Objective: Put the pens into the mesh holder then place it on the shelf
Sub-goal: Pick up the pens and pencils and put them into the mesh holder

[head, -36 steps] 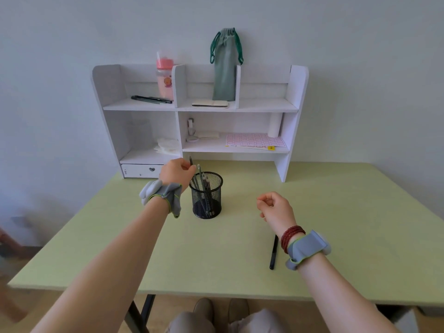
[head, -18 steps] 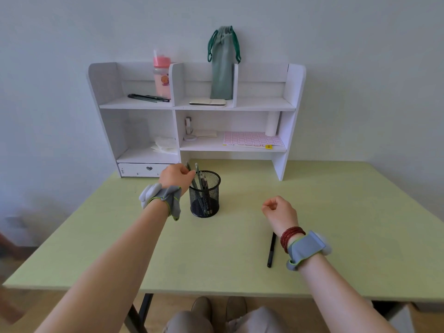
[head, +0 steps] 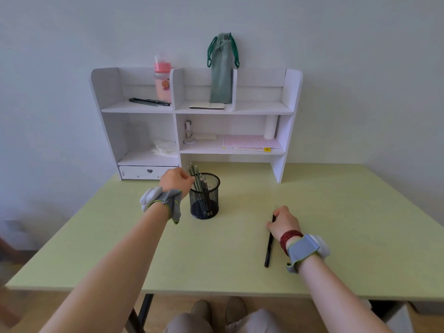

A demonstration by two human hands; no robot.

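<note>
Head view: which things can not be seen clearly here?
- Left hand: its fingers are turned away, so contact with the pens in the mesh holder is unclear.
- Right hand covers the top of the black pen; its grip is hidden.
- Print on the sticker sheet is too small to read.

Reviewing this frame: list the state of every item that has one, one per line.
Black mesh holder: upright on green table, pens inside.
Loose black pen: flat on table, right hand at its far end.
Left hand: at holder's rim.
White drawer: shut.
Green drawstring pouch: upright, cinched.
</note>
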